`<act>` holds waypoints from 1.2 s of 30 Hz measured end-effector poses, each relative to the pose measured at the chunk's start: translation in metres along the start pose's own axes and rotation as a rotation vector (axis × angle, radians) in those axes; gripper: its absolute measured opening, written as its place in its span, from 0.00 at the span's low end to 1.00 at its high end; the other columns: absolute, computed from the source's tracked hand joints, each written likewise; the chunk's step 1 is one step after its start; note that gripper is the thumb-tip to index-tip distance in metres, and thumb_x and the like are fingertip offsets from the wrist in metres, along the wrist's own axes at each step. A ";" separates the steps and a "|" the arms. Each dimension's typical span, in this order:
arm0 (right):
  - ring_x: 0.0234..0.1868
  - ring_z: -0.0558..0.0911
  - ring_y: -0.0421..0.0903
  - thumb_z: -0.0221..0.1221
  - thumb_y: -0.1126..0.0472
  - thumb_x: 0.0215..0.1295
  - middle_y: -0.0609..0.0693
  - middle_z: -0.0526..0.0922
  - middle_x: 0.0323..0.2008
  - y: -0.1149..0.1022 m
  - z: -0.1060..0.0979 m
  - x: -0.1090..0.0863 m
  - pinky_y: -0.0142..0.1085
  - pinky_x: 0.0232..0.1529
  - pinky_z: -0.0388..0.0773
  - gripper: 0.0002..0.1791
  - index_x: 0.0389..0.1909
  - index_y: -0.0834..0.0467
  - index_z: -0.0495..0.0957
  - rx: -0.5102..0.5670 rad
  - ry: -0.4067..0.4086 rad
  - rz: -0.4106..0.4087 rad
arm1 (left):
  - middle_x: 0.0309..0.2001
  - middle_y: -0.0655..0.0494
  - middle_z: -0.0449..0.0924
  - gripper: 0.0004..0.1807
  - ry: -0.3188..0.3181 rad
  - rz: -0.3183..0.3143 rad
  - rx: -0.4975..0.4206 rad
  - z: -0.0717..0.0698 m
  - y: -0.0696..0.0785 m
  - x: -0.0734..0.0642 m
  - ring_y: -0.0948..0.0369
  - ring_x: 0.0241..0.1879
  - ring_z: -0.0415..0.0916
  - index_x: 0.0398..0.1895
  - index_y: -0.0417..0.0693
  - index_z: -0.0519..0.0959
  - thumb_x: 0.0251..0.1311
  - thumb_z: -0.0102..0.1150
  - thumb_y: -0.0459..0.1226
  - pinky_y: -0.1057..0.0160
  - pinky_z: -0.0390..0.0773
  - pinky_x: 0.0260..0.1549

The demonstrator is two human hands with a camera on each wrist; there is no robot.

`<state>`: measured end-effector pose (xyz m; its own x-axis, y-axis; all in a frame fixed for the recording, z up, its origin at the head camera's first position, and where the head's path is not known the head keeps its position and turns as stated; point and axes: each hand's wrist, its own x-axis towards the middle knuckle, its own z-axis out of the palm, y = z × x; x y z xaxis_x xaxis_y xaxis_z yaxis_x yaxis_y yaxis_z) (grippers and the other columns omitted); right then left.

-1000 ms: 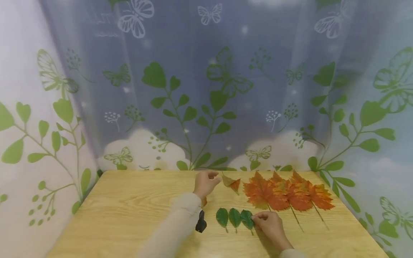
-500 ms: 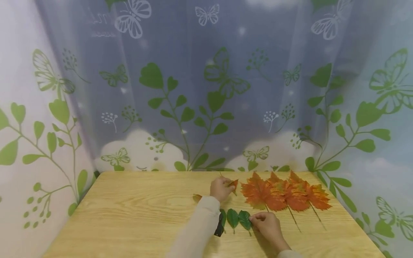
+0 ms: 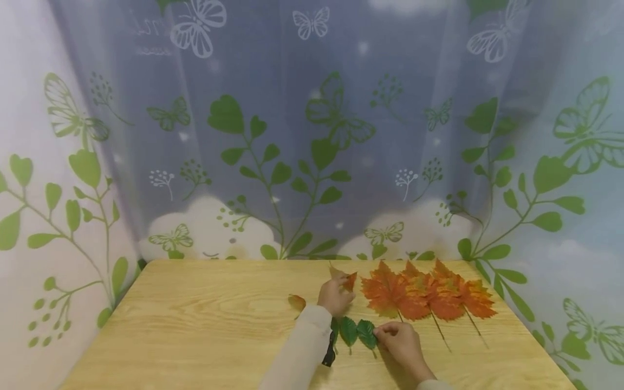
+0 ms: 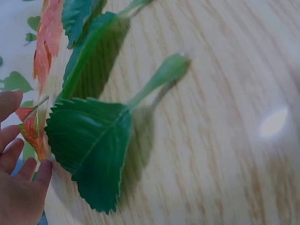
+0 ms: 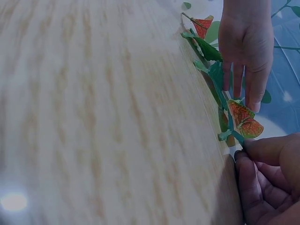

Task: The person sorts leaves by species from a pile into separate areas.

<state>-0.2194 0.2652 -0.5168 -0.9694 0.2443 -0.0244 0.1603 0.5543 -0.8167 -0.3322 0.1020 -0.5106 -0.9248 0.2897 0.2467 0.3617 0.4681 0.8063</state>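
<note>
My right hand (image 3: 402, 344) pinches the edge of the rightmost green leaf (image 3: 366, 335) between thumb and forefinger. Beside it on the wooden table lies a second green leaf (image 3: 348, 331). A third green leaf (image 3: 334, 326) is partly hidden by the left wrist. Over a small orange-and-green leaf (image 3: 351, 280) near the back edge is my left hand (image 3: 336, 297), covering part of it. Its fingers look fairly straight in the right wrist view, with their tips beside that orange leaf (image 5: 244, 119). Contact there is hard to make out.
Several large orange maple leaves (image 3: 382, 290) overlap in a row at the back right, stems toward the front. Another small orange-brown leaf (image 3: 296, 301) lies left of the left hand. A printed curtain (image 3: 273, 216) stands behind the wooden table (image 3: 195, 325).
My left hand has moved right from beside the small orange-and-green leaf to over it, uncovering the small leaf on the left. My right hand stays at the rightmost green leaf.
</note>
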 end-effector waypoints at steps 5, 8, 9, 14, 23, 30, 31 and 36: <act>0.22 0.78 0.42 0.64 0.59 0.60 0.47 0.80 0.19 0.000 0.001 -0.001 0.37 0.26 0.74 0.08 0.31 0.62 0.85 0.004 -0.002 0.005 | 0.63 0.40 0.70 0.26 -0.008 -0.003 0.010 0.001 -0.004 0.001 0.42 0.61 0.68 0.57 0.29 0.74 0.56 0.66 0.33 0.48 0.70 0.58; 0.22 0.78 0.42 0.65 0.60 0.60 0.47 0.80 0.19 0.000 0.001 -0.001 0.36 0.26 0.74 0.07 0.31 0.61 0.85 0.003 0.003 0.012 | 0.61 0.40 0.72 0.25 0.006 -0.008 -0.017 0.001 -0.004 0.002 0.43 0.60 0.69 0.57 0.31 0.74 0.56 0.65 0.32 0.47 0.71 0.57; 0.22 0.78 0.42 0.65 0.60 0.60 0.47 0.80 0.19 0.000 0.001 -0.001 0.36 0.26 0.74 0.07 0.31 0.61 0.85 0.003 0.005 0.013 | 0.60 0.40 0.74 0.24 0.016 -0.010 -0.025 0.002 -0.003 0.003 0.43 0.60 0.70 0.57 0.32 0.75 0.56 0.64 0.31 0.47 0.71 0.56; 0.22 0.78 0.42 0.65 0.59 0.59 0.46 0.80 0.19 0.000 0.001 -0.001 0.36 0.26 0.74 0.07 0.31 0.60 0.85 -0.005 0.009 0.007 | 0.56 0.40 0.77 0.21 0.060 -0.011 -0.051 0.003 -0.003 0.005 0.44 0.58 0.72 0.55 0.35 0.77 0.57 0.63 0.30 0.48 0.73 0.55; 0.22 0.77 0.42 0.65 0.59 0.59 0.46 0.80 0.19 0.001 0.000 -0.001 0.36 0.25 0.74 0.07 0.30 0.60 0.85 -0.013 0.014 0.000 | 0.51 0.41 0.80 0.19 0.078 0.006 -0.066 0.005 -0.002 0.008 0.45 0.52 0.76 0.54 0.34 0.77 0.58 0.63 0.31 0.49 0.76 0.50; 0.22 0.75 0.42 0.66 0.60 0.58 0.45 0.79 0.18 0.001 0.001 -0.001 0.36 0.25 0.72 0.06 0.28 0.60 0.85 -0.022 0.031 -0.002 | 0.51 0.41 0.80 0.20 0.040 0.014 -0.013 0.005 -0.002 0.007 0.45 0.51 0.77 0.55 0.35 0.77 0.58 0.62 0.30 0.49 0.75 0.51; 0.22 0.75 0.42 0.66 0.61 0.58 0.46 0.79 0.18 0.001 0.001 -0.001 0.36 0.25 0.72 0.06 0.28 0.60 0.85 -0.019 0.031 0.000 | 0.51 0.41 0.80 0.21 0.033 0.011 -0.012 0.005 -0.002 0.007 0.45 0.52 0.76 0.56 0.35 0.76 0.58 0.62 0.30 0.49 0.75 0.52; 0.22 0.76 0.42 0.66 0.60 0.58 0.46 0.79 0.18 0.000 0.002 0.000 0.36 0.25 0.72 0.07 0.29 0.61 0.85 -0.005 0.025 0.004 | 0.52 0.41 0.80 0.21 0.013 -0.005 0.029 0.004 -0.002 0.008 0.45 0.53 0.76 0.57 0.35 0.76 0.59 0.62 0.31 0.49 0.75 0.52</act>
<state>-0.2196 0.2633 -0.5178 -0.9638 0.2663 -0.0128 0.1649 0.5576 -0.8136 -0.3397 0.1064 -0.5125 -0.9278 0.2766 0.2502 0.3605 0.4935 0.7915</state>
